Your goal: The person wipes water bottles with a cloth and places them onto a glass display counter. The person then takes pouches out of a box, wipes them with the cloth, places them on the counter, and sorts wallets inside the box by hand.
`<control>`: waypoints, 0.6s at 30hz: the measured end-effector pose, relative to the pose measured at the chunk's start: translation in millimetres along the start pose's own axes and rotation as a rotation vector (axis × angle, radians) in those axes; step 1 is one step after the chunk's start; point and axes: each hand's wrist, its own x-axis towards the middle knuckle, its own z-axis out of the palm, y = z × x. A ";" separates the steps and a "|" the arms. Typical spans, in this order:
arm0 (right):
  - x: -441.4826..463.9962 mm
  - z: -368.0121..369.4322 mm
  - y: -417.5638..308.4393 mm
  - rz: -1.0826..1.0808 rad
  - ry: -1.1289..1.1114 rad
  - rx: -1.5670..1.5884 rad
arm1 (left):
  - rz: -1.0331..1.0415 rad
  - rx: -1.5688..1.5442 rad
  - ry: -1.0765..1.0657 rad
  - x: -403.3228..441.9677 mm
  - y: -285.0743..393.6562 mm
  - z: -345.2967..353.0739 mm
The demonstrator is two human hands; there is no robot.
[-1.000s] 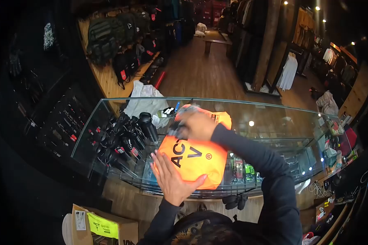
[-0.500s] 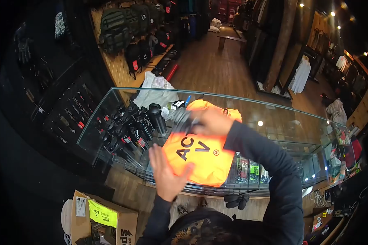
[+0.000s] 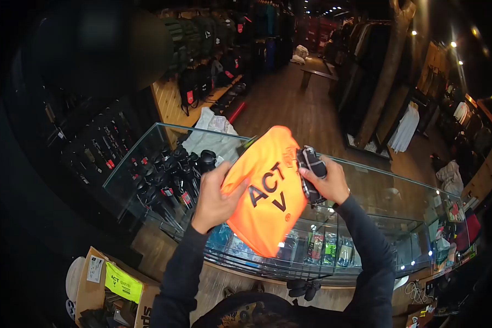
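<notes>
A bright orange bag (image 3: 270,224) printed "ACT V" in black is held up, tilted, above the glass display counter (image 3: 366,218). My left hand (image 3: 216,199) is closed on its left edge, thumb on the printed face. At the bag's right edge, my right hand (image 3: 332,181) grips a black bundle (image 3: 311,167) with thin white lines; its exact kind cannot be made out. The bundle presses against or overlaps the bag's side, and whether it is partly inside is unclear. The palm side of my right hand is hidden.
Several black bottle-like items (image 3: 167,177) stand at the counter's left, near a crumpled white cloth (image 3: 210,130). A cardboard box (image 3: 87,290) with a neon yellow bag (image 3: 124,281) sits lower left. Backpacks (image 3: 188,90) line a wooden shelf beyond. Packaged goods (image 3: 331,249) show under the glass.
The orange bag has been lifted off the counter and tilted. My left hand has closed on its edge; my right hand has moved right, and the black bundle is at the bag's right side.
</notes>
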 end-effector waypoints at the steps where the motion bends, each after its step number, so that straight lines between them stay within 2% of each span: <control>1: 1.8 -2.5 8.1 -0.019 0.045 0.056 | 0.101 0.088 -0.022 13.7 29.5 -1.9; 2: 2.9 -4.2 20.2 0.040 0.047 0.139 | 0.200 0.175 -0.045 24.1 51.6 1.7; 3: 3.5 -6.2 32.1 0.097 0.052 0.222 | 0.388 0.151 -0.011 31.1 55.1 11.2; 5: 0.9 -19.0 50.1 0.099 0.098 0.217 | 0.537 0.349 -0.073 26.1 72.7 21.2; 8: -10.4 -57.2 78.4 0.154 0.172 0.184 | 0.565 0.525 -0.240 -19.0 75.6 41.4; 9: -14.5 -71.6 90.0 0.150 0.228 0.221 | 0.668 0.532 -0.243 -34.4 79.6 49.6; 12: -17.4 -116.3 93.0 0.312 0.420 0.469 | 0.859 0.508 -0.250 -75.3 76.3 90.4; 13: -15.8 -128.6 91.4 0.312 0.445 0.593 | 0.865 0.466 -0.265 -85.3 77.0 103.3; 16: -13.5 -150.2 63.2 0.169 0.522 0.370 | 0.891 0.416 -0.227 -104.9 72.2 146.6; 18: -15.8 -150.5 33.2 0.172 0.458 0.338 | 0.880 0.401 -0.160 -103.4 73.7 172.7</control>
